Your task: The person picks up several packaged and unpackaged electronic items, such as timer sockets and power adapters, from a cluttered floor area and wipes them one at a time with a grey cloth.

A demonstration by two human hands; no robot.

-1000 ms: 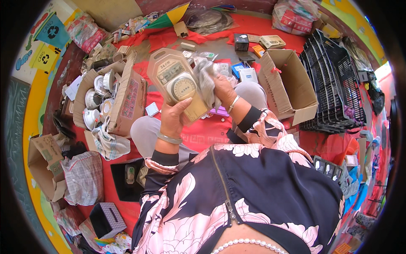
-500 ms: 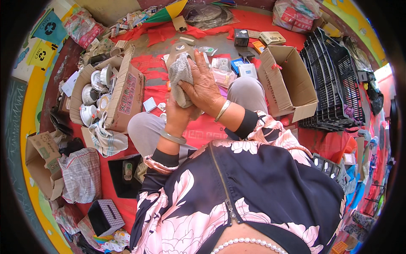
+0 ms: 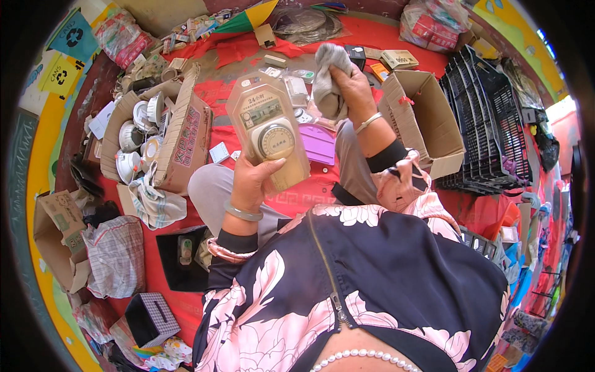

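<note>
My left hand grips the lower left corner of a packaged dial timer, a yellowed clear blister pack with a round grey dial. The pack is held up with its front toward me. To its right, my right hand is raised, closed on a crumpled grey cloth. The cloth hangs apart from the pack. Below the cloth, between my knees, lies a purple plastic tray.
At left, a cardboard box holds several round white fixtures. An open cardboard box and black crates stand at right. Small packages lie beyond on the red floor covering. A black bin sits near my left knee.
My right hand has lifted the cloth off the pack and moved right. The pack's front now faces me in my left hand, and the purple tray is uncovered.
</note>
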